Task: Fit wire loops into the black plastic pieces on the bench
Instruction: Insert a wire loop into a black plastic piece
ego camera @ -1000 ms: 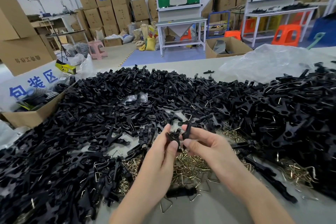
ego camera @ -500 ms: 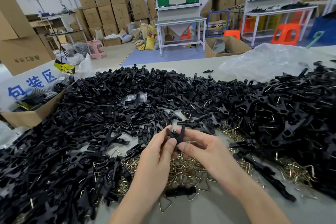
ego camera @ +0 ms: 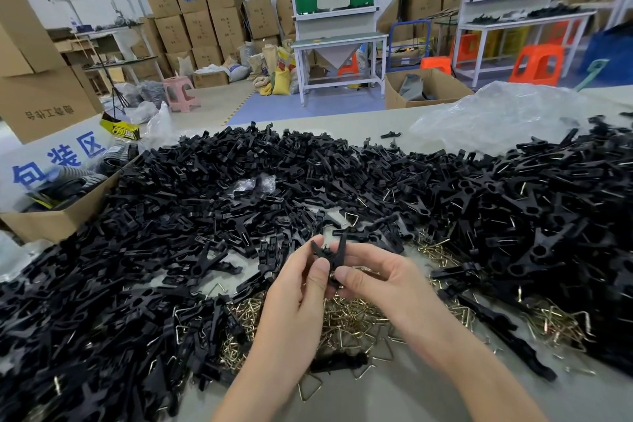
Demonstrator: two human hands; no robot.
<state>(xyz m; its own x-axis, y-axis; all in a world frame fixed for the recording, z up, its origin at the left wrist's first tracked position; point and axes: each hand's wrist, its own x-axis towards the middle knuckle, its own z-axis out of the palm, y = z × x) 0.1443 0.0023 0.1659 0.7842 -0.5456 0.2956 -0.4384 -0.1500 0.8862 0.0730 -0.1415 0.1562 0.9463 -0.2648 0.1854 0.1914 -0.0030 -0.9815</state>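
I see one black plastic piece [ego camera: 331,252] held up at the centre, prongs pointing to 12 o'clock. The left hand [ego camera: 294,291] has its thumb and fingers [ego camera: 318,272] curled onto the lower end, and the right hand [ego camera: 383,281] pinches it from 3 o'clock. At 6 o'clock, wire loops [ego camera: 346,319] lie piled on the counter [ego camera: 394,394]. A heap of black pieces [ego camera: 191,216] spreads from 9 round to 3 o'clock. A cardboard box [ego camera: 58,221] sits at 9 o'clock and a clear plastic bag [ego camera: 496,113] at 1 o'clock.

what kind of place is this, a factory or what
Probably a small factory's assembly and packing floor: stacked cardboard boxes, metal workstations, and a bench heaped with black plastic pieces and wire loops.
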